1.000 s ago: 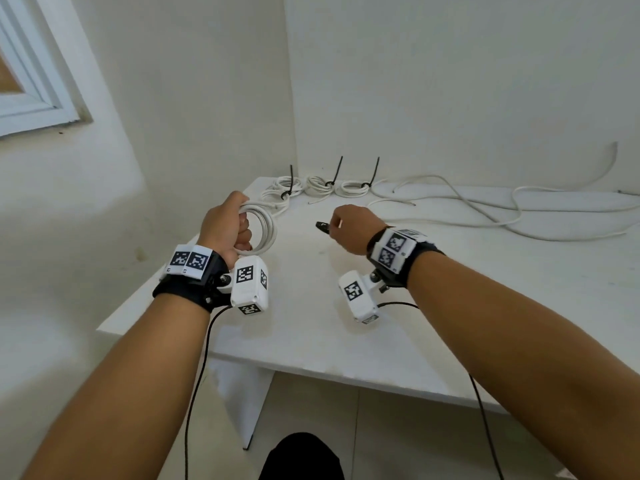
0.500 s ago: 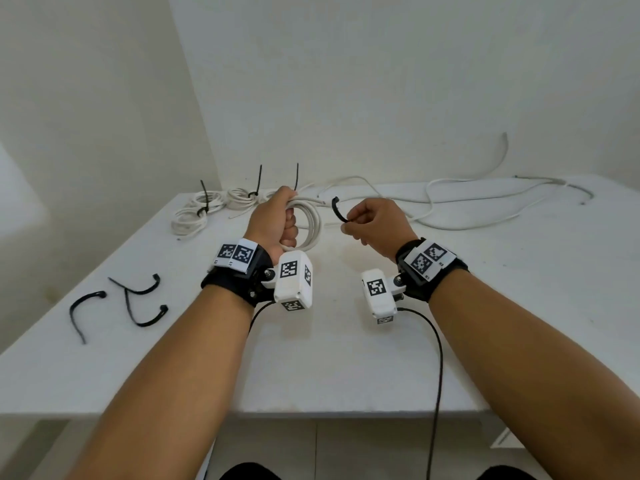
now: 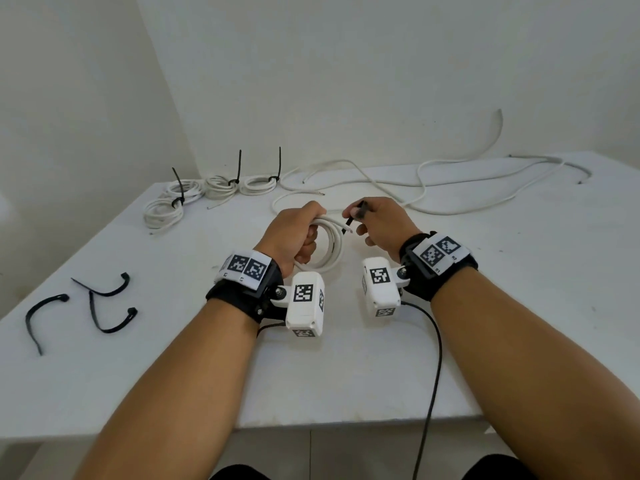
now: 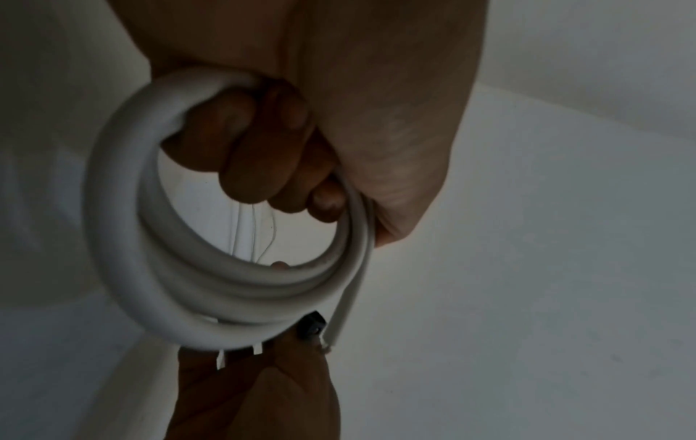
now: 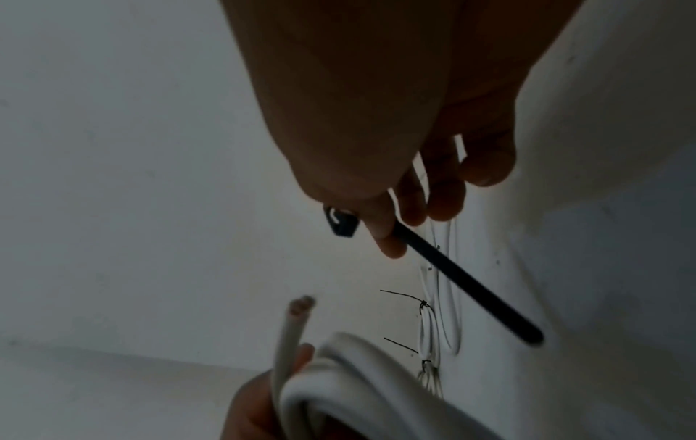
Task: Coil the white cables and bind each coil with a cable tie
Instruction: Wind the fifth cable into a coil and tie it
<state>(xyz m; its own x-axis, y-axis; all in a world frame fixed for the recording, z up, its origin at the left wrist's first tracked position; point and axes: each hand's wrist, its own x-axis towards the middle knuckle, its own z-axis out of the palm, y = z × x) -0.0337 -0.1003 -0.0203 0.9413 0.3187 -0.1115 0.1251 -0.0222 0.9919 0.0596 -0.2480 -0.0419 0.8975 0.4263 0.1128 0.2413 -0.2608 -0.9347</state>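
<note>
Left grip [image 3: 292, 233]: I have it clamped round the white coil [image 3: 329, 244], above the table [image 3: 519, 306].
Right grip [image 3: 379, 221]: I pinch a black cable tie [image 5: 452, 268] beside the coil.

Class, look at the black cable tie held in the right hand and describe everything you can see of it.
The cable tie is a thin, flat black strip, plastic by its look, with a blocky locking head at one end. The right hand pinches it just behind the head, between thumb and fingers. The strap runs straight, its free end in the air. It is open, not looped or threaded, and does not touch the white coil gripped in the left hand.
</note>
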